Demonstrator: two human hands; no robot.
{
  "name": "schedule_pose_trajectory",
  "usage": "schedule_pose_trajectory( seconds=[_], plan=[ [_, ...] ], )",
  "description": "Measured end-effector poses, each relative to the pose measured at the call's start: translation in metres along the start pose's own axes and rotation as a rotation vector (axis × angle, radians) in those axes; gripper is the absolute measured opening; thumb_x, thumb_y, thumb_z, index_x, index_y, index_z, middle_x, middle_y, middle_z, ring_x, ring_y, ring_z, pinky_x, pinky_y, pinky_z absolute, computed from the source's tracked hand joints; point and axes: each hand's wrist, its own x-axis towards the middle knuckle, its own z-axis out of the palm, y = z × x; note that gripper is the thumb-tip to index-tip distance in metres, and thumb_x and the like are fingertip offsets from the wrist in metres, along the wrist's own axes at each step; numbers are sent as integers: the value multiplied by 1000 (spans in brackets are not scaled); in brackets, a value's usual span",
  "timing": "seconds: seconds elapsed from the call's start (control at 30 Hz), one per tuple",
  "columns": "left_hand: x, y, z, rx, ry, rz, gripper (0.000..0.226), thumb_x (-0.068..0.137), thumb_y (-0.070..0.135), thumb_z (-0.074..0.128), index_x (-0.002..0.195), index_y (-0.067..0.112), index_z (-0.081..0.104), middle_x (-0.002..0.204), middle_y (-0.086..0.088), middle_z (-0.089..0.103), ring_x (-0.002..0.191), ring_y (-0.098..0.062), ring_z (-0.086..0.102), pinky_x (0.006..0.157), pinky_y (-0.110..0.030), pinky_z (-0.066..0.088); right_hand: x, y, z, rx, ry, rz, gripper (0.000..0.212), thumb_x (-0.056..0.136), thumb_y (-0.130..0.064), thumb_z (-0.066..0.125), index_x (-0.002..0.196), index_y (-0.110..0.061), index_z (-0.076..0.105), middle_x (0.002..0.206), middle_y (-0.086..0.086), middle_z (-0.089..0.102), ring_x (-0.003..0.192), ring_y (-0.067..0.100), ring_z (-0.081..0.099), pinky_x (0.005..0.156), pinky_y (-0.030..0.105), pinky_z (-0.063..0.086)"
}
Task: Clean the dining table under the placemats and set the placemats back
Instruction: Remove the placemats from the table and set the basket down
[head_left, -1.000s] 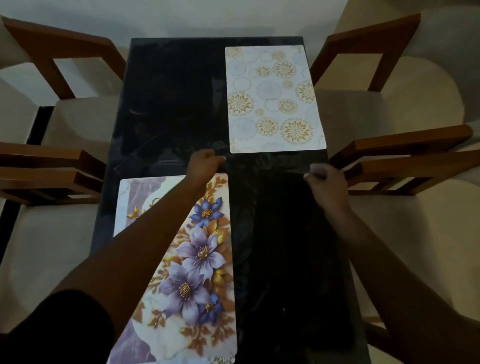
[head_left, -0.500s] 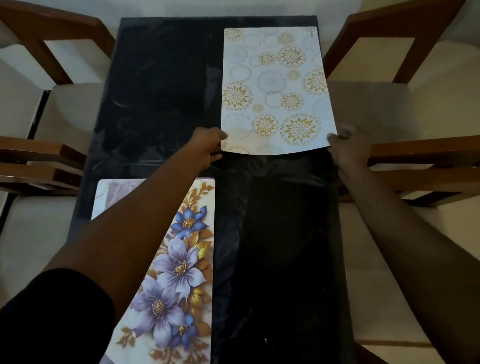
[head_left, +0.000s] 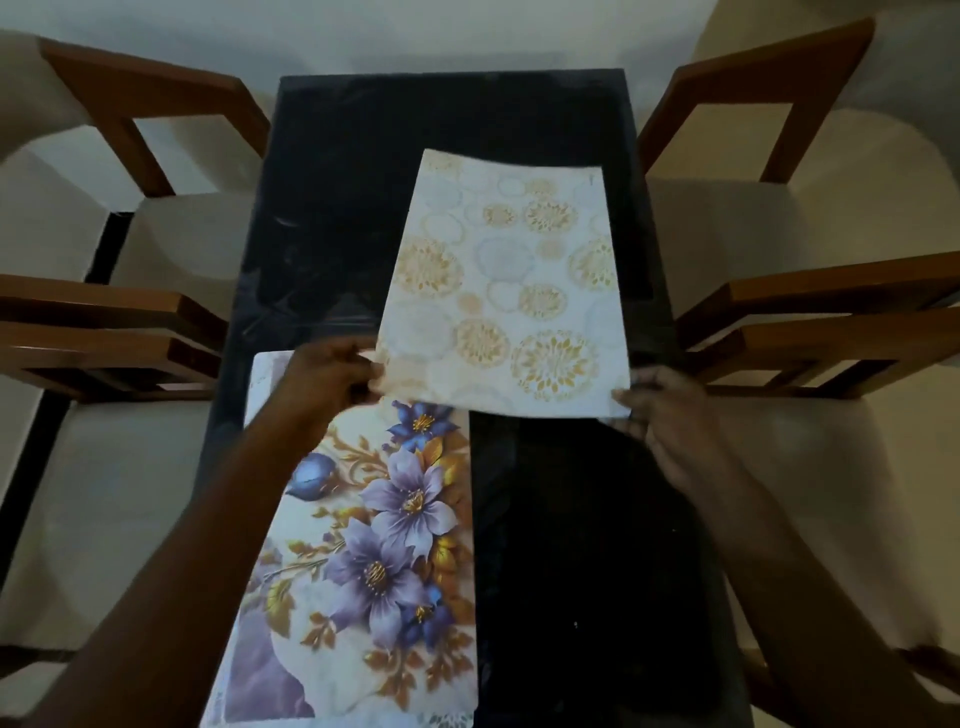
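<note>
A white placemat with gold circle patterns (head_left: 509, 291) is lifted off the dark glossy dining table (head_left: 353, 171), tilted, its near edge raised. My left hand (head_left: 332, 379) pinches its near left corner and my right hand (head_left: 660, 415) holds its near right corner. A second placemat with purple and blue flowers (head_left: 374, 545) lies flat on the near left part of the table, under my left forearm. The gold placemat's near left corner overlaps the flowered one's far edge.
Wooden chairs with cream seats stand on both sides: two on the left (head_left: 104, 332) and two on the right (head_left: 831, 312). The near right half of the table (head_left: 597, 571) is bare dark surface. Pale floor lies beyond the far table edge.
Both hands reached forward, took the gold placemat's near corners, lifted it and pulled it toward me and to the left. The flowered placemat has stayed put.
</note>
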Motion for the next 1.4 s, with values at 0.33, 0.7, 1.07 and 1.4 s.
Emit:
schedule_pose_trajectory(
  seconds=[0.33, 0.7, 1.07, 1.4],
  plan=[
    [-158, -173, -136, 59, 152, -90, 31, 94, -13, 63, 118, 4, 74, 98, -30, 72, 76, -34, 72, 57, -26, 63, -165, 164, 62, -210, -156, 99, 13, 96, 5, 67, 91, -1, 56, 101, 18, 69, 98, 33, 72, 81, 45, 63],
    [-207, -254, -180, 178, 270, -138, 24, 94, -11, 67, 98, 11, 76, 90, -17, 78, 67, -24, 75, 51, -27, 59, -213, 219, 92, -388, -152, 214, 16, 94, 5, 72, 93, -1, 56, 103, 17, 62, 96, 35, 67, 82, 49, 63],
    [-232, -274, -179, 441, 458, -88, 10, 84, 8, 83, 86, 11, 73, 77, -2, 71, 74, -22, 69, 62, -32, 49, -220, 227, 71, -610, -106, 142, 22, 87, -13, 84, 96, -6, 64, 91, 16, 75, 77, 27, 77, 69, 42, 66],
    [-284, -260, -131, 271, 580, -43, 16, 93, 18, 75, 81, 8, 72, 74, -17, 71, 73, -35, 71, 71, -46, 60, -240, 208, 76, -750, -419, -111, 9, 95, -20, 73, 90, -14, 70, 82, 7, 77, 74, 21, 75, 64, 35, 60]
  ],
)
